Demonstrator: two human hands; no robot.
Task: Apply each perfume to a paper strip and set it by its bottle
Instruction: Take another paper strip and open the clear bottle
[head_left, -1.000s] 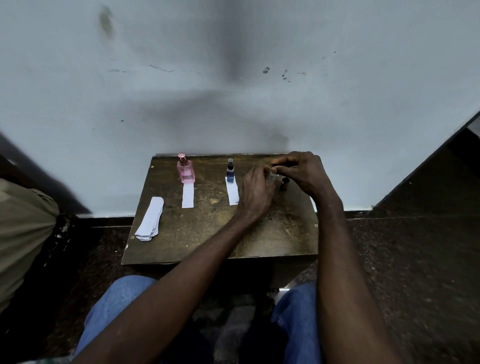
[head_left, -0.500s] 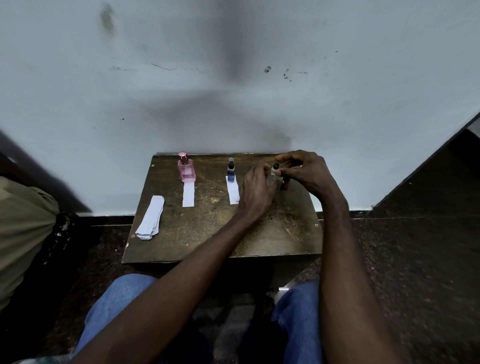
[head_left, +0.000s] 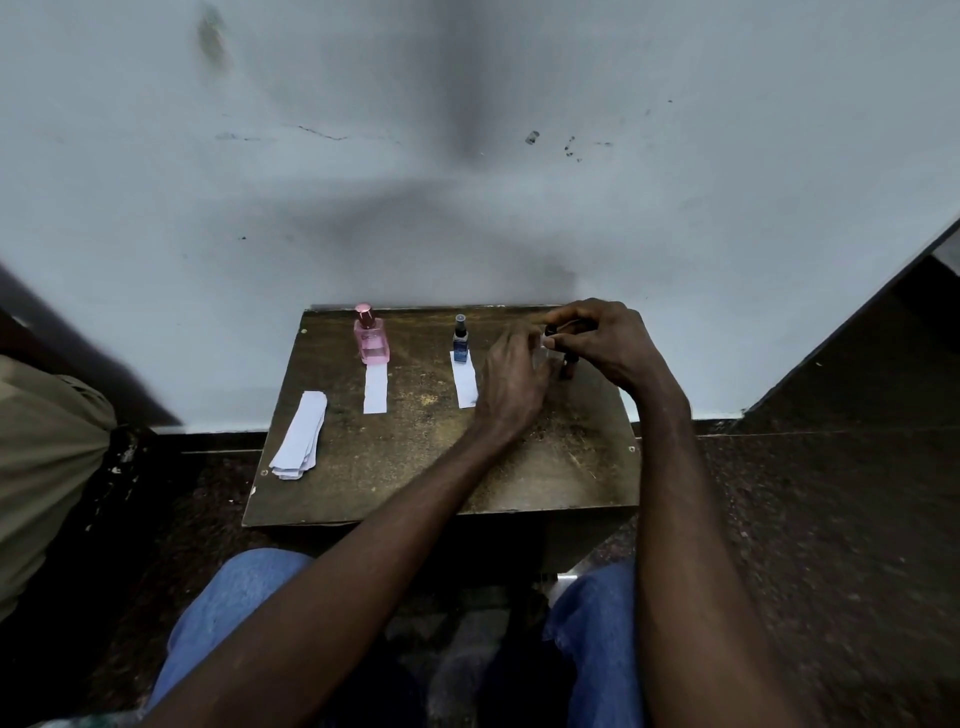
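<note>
A small worn brown table (head_left: 415, 467) stands against a pale wall, seen from above by a seated person in blue jeans. At the table's left edge lies a stack of white paper strips (head_left: 300, 436). To its right, at the far side, a pink perfume bottle (head_left: 371, 336) stands upright, with one paper strip (head_left: 375, 389) lying just in front of it. Further right stands a small blue bottle (head_left: 460, 343), also with a strip (head_left: 464, 383) in front. Right of that, the left hand (head_left: 511, 387) curls its fingers around a small clear bottle (head_left: 544, 356), mostly hidden. The right hand (head_left: 605, 340) pinches that bottle's dark top (head_left: 550, 330) between thumb and forefinger. A small dark object (head_left: 569, 367), unclear, sits beneath the right hand.
</note>
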